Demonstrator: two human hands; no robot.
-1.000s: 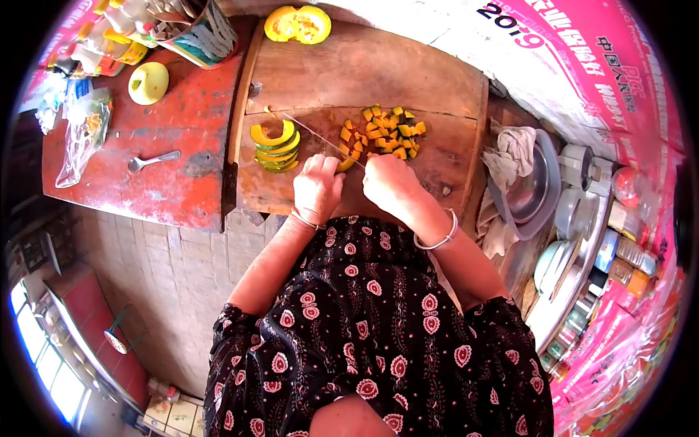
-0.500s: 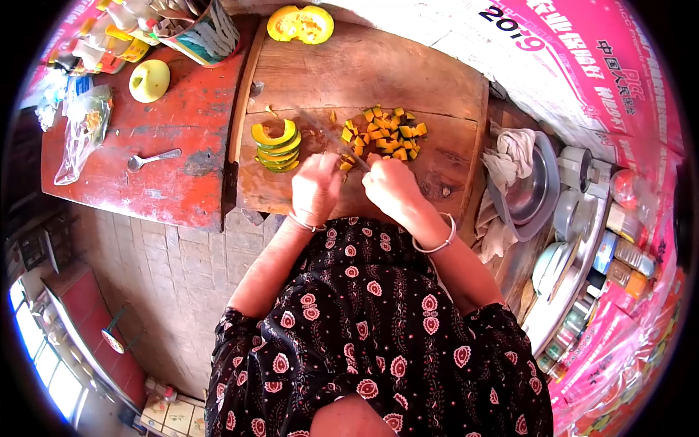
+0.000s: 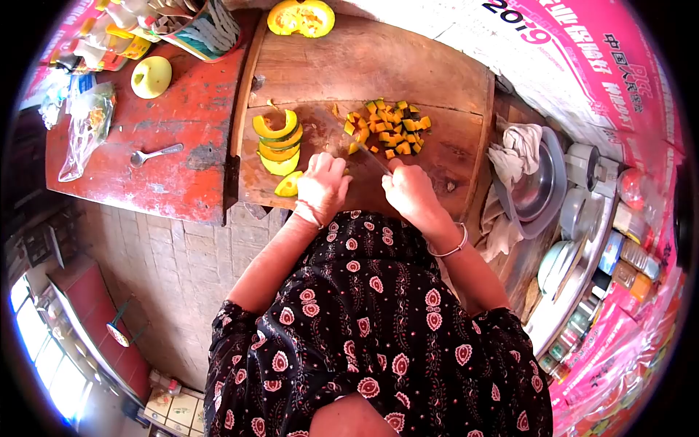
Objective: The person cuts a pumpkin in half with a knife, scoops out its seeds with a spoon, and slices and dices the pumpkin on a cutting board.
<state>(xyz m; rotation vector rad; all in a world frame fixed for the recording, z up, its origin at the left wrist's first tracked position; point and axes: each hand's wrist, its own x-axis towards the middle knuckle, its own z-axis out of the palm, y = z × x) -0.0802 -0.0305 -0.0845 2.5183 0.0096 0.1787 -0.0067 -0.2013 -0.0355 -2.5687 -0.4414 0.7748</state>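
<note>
My right hand [image 3: 413, 191] is closed round the handle of a knife [image 3: 374, 159], whose blurred blade slants up and to the left over the wooden cutting board [image 3: 408, 62]. Beside it, my left hand [image 3: 324, 180] has its fingers curled over a pumpkin slice [image 3: 288, 184]; one end of the slice sticks out on the left. Above that lie several curved pumpkin slices [image 3: 279, 144] with green rind, overlapping in a row. A heap of pumpkin cubes [image 3: 393, 125] sits just beyond the knife.
Half a pumpkin [image 3: 301, 18] rests at the board's far edge. On the red table [image 3: 189, 186] at left are a pale round fruit [image 3: 151, 77], a spoon [image 3: 156, 154], a plastic bag [image 3: 89, 131] and bottles. A basin [image 3: 535, 186] with a cloth [image 3: 518, 154] stands at right.
My left hand has come down slightly and now has a slice apart from the row. The knife and my right hand have shifted right and toward me. The slices are more spread out.
</note>
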